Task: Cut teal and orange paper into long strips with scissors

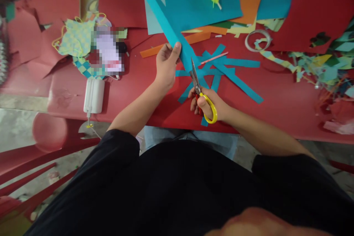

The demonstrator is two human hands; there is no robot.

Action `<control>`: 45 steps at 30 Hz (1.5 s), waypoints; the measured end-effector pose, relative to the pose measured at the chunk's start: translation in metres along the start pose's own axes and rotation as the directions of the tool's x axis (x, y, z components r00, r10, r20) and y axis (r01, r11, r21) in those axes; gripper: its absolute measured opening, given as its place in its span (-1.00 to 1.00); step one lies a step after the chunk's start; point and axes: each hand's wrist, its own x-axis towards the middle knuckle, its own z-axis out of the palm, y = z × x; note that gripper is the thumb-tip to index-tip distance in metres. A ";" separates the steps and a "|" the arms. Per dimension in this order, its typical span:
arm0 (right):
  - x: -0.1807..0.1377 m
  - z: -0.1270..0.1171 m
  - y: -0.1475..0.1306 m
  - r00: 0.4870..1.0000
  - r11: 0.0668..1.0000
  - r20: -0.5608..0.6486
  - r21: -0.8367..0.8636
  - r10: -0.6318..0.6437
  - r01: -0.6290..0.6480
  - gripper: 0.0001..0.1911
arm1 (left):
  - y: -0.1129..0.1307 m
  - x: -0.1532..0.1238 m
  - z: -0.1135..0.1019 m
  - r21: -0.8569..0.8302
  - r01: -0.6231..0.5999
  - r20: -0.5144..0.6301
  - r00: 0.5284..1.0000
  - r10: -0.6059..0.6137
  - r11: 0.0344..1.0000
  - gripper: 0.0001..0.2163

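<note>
Teal construction-paper strip (170,25): where does it sit against the fingers?

Its lower part is held in the left hand (167,66), and the rest rises toward 11 o'clock over a pile of coloured card (199,3).

How is that hand gripping it?

It's a narrow pinch. The thumb (177,48) presses on the front while the curled fingers (162,56) support the paper from behind.

And the other hand?

The right hand (207,105) is closed around yellow-handled steel scissors (210,108). The blades point toward 12 o'clock, narrowly parted at the strip's lower end.

What about the arms?

Both forearms reach in from 6 o'clock, angling toward each other, with the wrists above a red table (279,112).

What's around the hands?

Cut teal paper strips (235,77) lie crisscrossed on the table, mostly toward 3 o'clock. Around 2 o'clock is a clear tape roll (257,40). Toward 9 o'clock sit a woven checkered paper mat (77,38) and a white plastic box with a cable (94,96).
</note>
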 end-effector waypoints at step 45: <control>0.006 0.002 -0.012 0.974 0.992 -0.218 0.115 0.067 -0.042 -0.23 | -0.011 0.000 -0.005 0.065 0.047 0.278 0.958 -0.063 0.997 -0.04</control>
